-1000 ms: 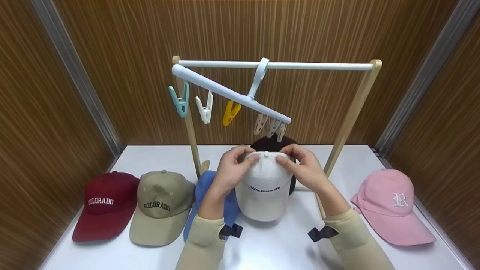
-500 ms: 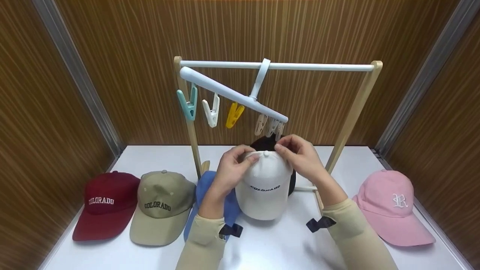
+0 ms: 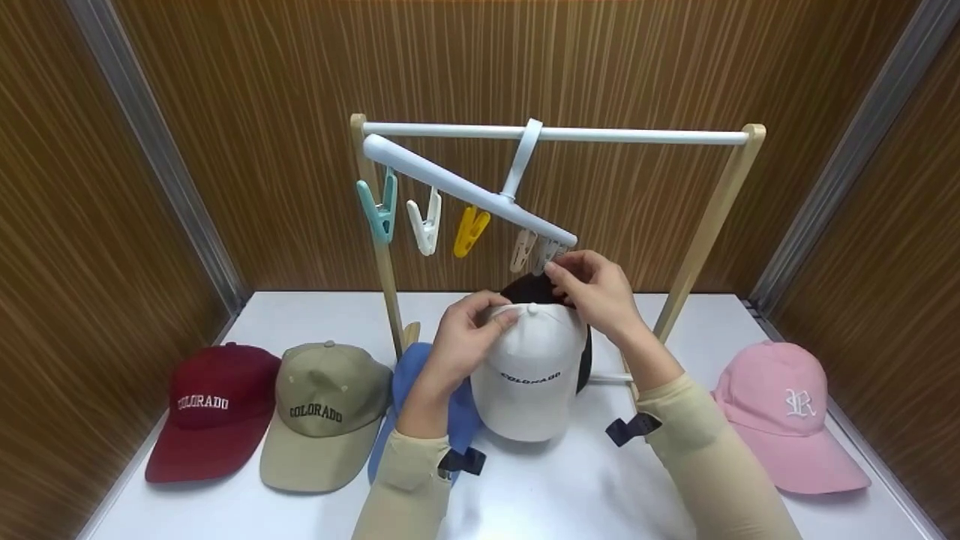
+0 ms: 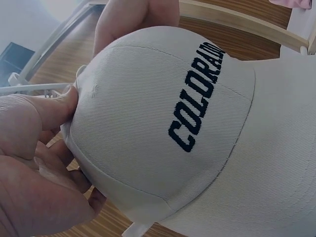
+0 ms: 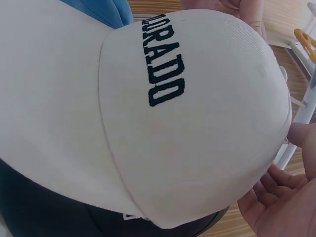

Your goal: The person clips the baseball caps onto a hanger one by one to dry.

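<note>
Pinching the crown of the white cap (image 3: 529, 397) just left of its top button, thumb in front, remaining fingers behind, with the left hand (image 3: 459, 337). Bringing thumb and forefinger tips of the right hand (image 3: 598, 294) close together at the low-end clips (image 3: 523, 251); cannot tell whether gripping one, contact being hidden.

Risks (judged): likely to twist or droop at the unsupported right side, owing to the one-sided pinch. Could swing or tip the hanger (image 3: 450, 180) further if pressing hard on a clip, given the existing slant. Might snag or knock the black cap (image 3: 528, 289), directly behind.

Pose: left wrist bent inward, below the right; right forearm slanting up and inward, clear of the white cap.

Further out: white cap held brim-down over the middle of the counter (image 3: 540, 495), forward of the back edge, well apart from both side edges. Near the right edge, pink cap (image 3: 772, 390); near the left edge, red cap (image 3: 217, 427).
</note>
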`<state>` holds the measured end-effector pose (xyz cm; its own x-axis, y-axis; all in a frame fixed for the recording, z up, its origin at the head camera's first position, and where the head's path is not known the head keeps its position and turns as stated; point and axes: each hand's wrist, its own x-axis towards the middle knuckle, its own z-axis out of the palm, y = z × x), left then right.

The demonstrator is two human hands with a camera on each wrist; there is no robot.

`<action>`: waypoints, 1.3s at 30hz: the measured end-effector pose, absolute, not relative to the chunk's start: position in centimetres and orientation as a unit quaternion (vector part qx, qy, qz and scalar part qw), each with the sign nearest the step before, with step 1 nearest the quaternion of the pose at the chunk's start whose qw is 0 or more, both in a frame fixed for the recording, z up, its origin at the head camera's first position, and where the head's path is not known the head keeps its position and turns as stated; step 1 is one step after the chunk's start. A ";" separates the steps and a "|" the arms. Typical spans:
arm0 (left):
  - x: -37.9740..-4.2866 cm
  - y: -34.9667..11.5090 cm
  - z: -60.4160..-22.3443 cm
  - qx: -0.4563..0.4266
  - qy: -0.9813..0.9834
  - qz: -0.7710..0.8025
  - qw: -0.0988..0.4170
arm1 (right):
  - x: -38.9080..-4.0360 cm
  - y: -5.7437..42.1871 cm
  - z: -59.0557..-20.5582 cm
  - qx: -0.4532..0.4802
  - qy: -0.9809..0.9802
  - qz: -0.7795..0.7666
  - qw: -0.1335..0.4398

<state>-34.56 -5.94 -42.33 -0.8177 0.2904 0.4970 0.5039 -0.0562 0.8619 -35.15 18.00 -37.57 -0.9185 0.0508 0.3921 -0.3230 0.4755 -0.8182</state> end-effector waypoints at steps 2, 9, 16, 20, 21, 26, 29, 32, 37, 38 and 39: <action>-34.5 -6.0 -42.3 -0.289 -0.683 -0.667 0.078 | -35.3 17.7 -37.4 0.075 -0.842 0.502 0.184; -34.4 -6.0 -42.1 -0.280 -0.684 -0.669 0.075 | -35.8 16.9 -36.7 0.058 -0.852 0.488 0.181; -34.5 -5.7 -42.2 -0.287 -0.678 -0.673 0.077 | -36.2 16.5 -36.1 0.046 -0.853 0.486 0.186; -34.5 -5.5 -42.2 -0.287 -0.681 -0.669 0.078 | -36.5 16.3 -36.0 0.039 -0.852 0.487 0.190; -34.5 -5.4 -42.3 -0.286 -0.683 -0.667 0.079 | -36.5 16.2 -35.9 0.038 -0.850 0.489 0.191; -34.5 -5.2 -42.2 -0.277 -0.691 -0.663 0.077 | -36.7 16.1 -35.8 0.028 -0.842 0.502 0.194; -34.5 -5.2 -42.2 -0.275 -0.691 -0.664 0.076 | -36.9 16.1 -35.8 0.026 -0.841 0.503 0.199; -34.5 -5.2 -42.1 -0.277 -0.689 -0.665 0.074 | -36.9 16.2 -35.9 0.026 -0.842 0.498 0.207; -34.5 -5.2 -42.1 -0.280 -0.688 -0.665 0.074 | -37.0 16.2 -35.9 0.030 -0.841 0.495 0.216; -34.5 -5.2 -42.2 -0.280 -0.689 -0.665 0.075 | -37.0 16.2 -35.9 0.031 -0.841 0.495 0.217; -34.6 -5.2 -42.2 -0.279 -0.689 -0.665 0.076 | -37.0 16.2 -35.9 0.032 -0.841 0.495 0.217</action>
